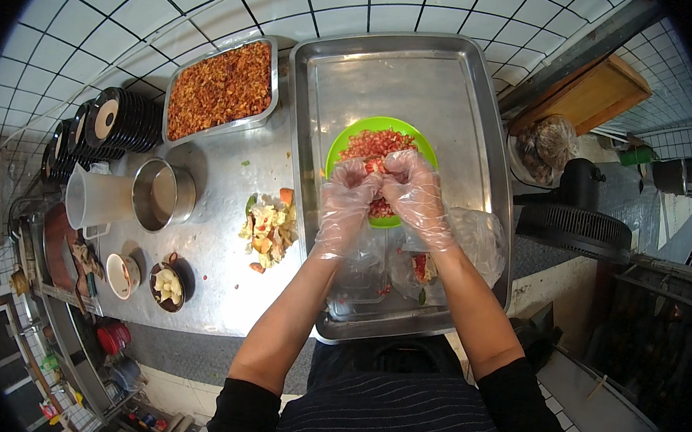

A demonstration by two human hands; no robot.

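Observation:
My left hand [345,204] and my right hand [415,191], both in clear plastic gloves, meet over a bright green plate [337,144]. Their fingers are closed around a small piece of pomegranate [374,165], mostly hidden by the gloves. Loose red pomegranate seeds [378,143] are heaped on the plate under my fingers. The plate sits in a large steel tray [389,81]. By my right wrist, a clear plastic bag [474,238] lies in the tray, with another pomegranate piece [421,267] beside it. A pile of pomegranate peel [268,230] rests on the steel table left of my left forearm.
A deep pan of reddish-brown crumbly food [222,91] stands at the back left. Stacked black dishes [122,120], a translucent jug [99,199], a steel pot [163,194], a white cup [122,275] and a dark bowl [170,285] line the left. A black fan [577,218] stands right.

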